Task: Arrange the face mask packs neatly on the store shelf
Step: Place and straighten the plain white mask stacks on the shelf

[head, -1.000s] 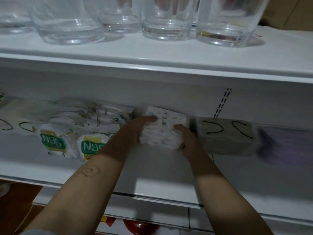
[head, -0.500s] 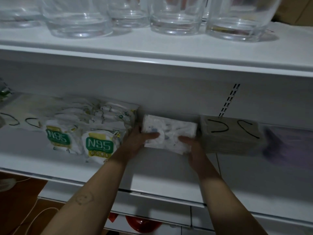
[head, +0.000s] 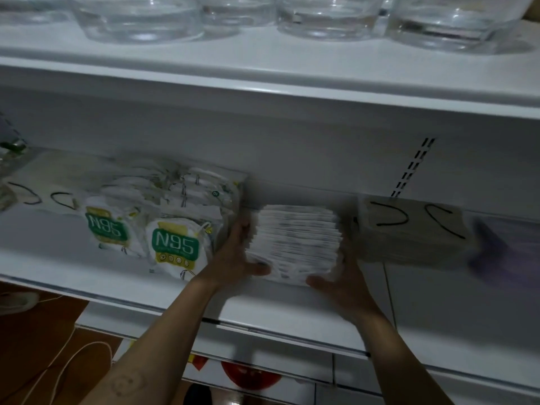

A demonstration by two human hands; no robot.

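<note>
Between the earlier view and this one, the stack of white face mask packs [head: 295, 241] has turned from showing its printed face to showing its layered edges, and both hands have slid to its lower corners. Left hand [head: 236, 255]: fingers [head: 242, 229] pressed together and laid up the stack's left side, thumb curled under the lower front edge, gripping it. Right hand [head: 342, 285]: thumb lying along the lower front corner, palm against the stack's right side; the fingers pass behind the stack and are blurred, so whether they are spread cannot be told. The stack sits between the two palms on the middle shelf [head: 117, 290], whose front lip runs below the wrists. Just outside the left fingers lie N95 mask packs [head: 175, 247], green labels facing forward, the nearest touching or nearly touching the knuckles. Just outside the right hand stands a beige mask stack [head: 409, 229] with black ear loops on top; beyond it, a blurred purple pack [head: 502, 247]. Above the fingertips, the upper shelf [head: 263, 74] carries clear glass tumblers [head: 140, 21]. A slotted upright [head: 412, 168] rises behind the beige stack. Below the left forearm, a white cable [head: 58, 369] lies on the floor.
</note>
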